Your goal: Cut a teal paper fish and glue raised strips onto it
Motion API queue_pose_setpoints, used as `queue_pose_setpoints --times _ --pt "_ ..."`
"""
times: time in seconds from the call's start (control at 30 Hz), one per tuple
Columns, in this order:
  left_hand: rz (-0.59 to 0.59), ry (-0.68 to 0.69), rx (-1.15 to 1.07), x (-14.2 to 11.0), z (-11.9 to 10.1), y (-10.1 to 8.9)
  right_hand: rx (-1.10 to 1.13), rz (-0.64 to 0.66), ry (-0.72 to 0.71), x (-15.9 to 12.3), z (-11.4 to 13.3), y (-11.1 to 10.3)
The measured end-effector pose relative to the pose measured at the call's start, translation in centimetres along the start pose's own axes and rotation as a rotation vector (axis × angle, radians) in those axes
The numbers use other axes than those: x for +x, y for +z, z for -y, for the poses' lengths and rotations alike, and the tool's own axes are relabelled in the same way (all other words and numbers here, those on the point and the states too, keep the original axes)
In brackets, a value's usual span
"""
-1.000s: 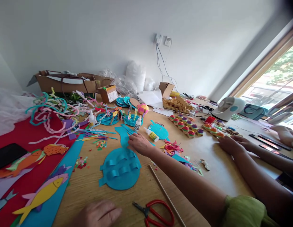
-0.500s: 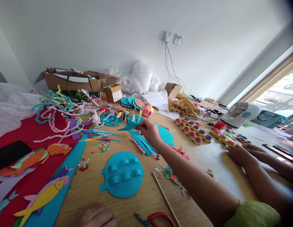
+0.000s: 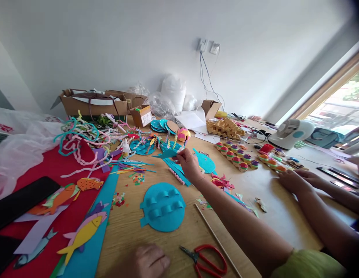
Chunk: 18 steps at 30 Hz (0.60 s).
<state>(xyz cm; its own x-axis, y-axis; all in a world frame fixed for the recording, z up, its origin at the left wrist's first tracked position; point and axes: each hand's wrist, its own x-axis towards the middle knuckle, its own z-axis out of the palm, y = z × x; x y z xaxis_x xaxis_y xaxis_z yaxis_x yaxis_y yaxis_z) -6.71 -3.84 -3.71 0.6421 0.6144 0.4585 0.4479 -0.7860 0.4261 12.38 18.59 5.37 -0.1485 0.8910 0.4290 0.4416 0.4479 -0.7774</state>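
My right hand (image 3: 187, 160) reaches forward over the table, its thumb and fingers pinched on a flat blue paper piece (image 3: 165, 155). Below the held piece lie several blue paper strips (image 3: 177, 170) and a pink twisted stick. At the bottom edge my left hand (image 3: 152, 260) rests on the table with curled fingers, and I see nothing in it. Between the hands lies a round blue paper disc (image 3: 164, 208) with two rows of raised loops and small tabs at its left. Red-handled scissors (image 3: 206, 259) lie right of my left hand, beside a thin wooden stick (image 3: 216, 239).
Paper fish (image 3: 83, 235) lie on red and blue sheets at left, near a black phone-like object (image 3: 27, 200). Pipe cleaners (image 3: 80, 141), cardboard boxes (image 3: 94, 106) and painted egg cartons (image 3: 235, 156) stand behind. Another person's hands (image 3: 295, 181) work at right.
The view has shifted left, so the table things sit further right. My left hand shows more fully. My right hand still pinches the blue paper piece.
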Motion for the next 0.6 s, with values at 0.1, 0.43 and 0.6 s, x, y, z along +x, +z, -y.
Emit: queue_pose_setpoints --times 0.1,0.43,0.6 --pt "0.0 0.002 -0.034 0.7 -0.2 0.5 -0.063 0.039 0.019 0.1 0.8 0.3" --pt "-0.094 -0.026 -0.054 3.1 -1.7 -1.9 -0.228 0.132 0.009 1.6 4.4 0.0" --pt "-0.125 -0.006 0.001 2.9 -1.7 -2.3 -0.258 0.135 -0.027 1.1 6.2 -1.9"
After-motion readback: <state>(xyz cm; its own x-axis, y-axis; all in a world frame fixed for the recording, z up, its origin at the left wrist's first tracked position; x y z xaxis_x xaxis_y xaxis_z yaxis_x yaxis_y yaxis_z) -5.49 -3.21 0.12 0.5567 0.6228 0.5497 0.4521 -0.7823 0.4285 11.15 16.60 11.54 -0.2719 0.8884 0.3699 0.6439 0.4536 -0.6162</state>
